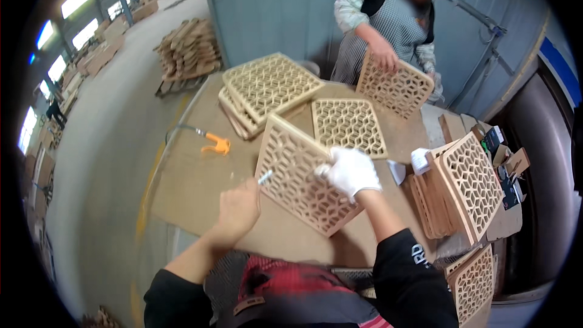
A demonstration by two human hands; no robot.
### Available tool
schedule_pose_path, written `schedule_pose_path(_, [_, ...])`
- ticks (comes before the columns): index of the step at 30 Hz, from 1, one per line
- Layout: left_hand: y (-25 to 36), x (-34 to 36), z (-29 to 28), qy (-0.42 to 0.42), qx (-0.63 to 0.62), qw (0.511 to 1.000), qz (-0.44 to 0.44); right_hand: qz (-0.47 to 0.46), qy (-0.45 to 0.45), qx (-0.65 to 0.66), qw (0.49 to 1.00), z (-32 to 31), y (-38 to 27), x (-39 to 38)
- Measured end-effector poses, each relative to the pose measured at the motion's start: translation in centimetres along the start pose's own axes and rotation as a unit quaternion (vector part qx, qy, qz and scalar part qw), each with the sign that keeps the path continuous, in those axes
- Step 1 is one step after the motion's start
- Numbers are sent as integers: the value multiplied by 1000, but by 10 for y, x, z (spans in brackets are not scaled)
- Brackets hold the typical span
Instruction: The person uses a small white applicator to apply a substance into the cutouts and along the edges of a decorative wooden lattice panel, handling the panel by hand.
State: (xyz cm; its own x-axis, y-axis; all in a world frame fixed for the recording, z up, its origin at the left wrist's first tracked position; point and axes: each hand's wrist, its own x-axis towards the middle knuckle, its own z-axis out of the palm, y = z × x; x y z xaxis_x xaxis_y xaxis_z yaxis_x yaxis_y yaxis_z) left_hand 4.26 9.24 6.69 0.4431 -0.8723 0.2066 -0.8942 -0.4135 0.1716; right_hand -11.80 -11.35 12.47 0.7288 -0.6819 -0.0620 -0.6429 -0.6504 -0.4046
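A wooden lattice panel (297,173) stands tilted over the worktable, its lower corner near the tabletop. My right hand (351,172), in a white glove, grips its upper right edge. My bare left hand (238,209) is closed round a small pale stick-like thing (265,177), whose tip is against or just in front of the panel's left side; its kind I cannot make out. Behind the held panel another lattice panel (349,123) lies flat. To its left is a stack of lattice panels (273,85).
An orange air blow gun (217,144) lies on the brown-covered worktable (188,200). Across it, a co-worker in a striped apron (388,42) holds up another panel (395,88). More panels (473,185) stand at the right, beside small boxes (510,176). A pallet of wood pieces (188,51) stands beyond.
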Motion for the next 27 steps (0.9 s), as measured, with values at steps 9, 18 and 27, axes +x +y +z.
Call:
schedule_pose_path(9, [-2,2,-30,89,-251,960,-85,88,-32,359,929,8,57,-14])
schedule_pose_path(18, [5,52,-55,152,-211,962,78,57,44,481,874,40,53,-48])
schedule_pose_path(27, [44,68,-68,157,-175,957,168,55,104,459,880,39,57,-62])
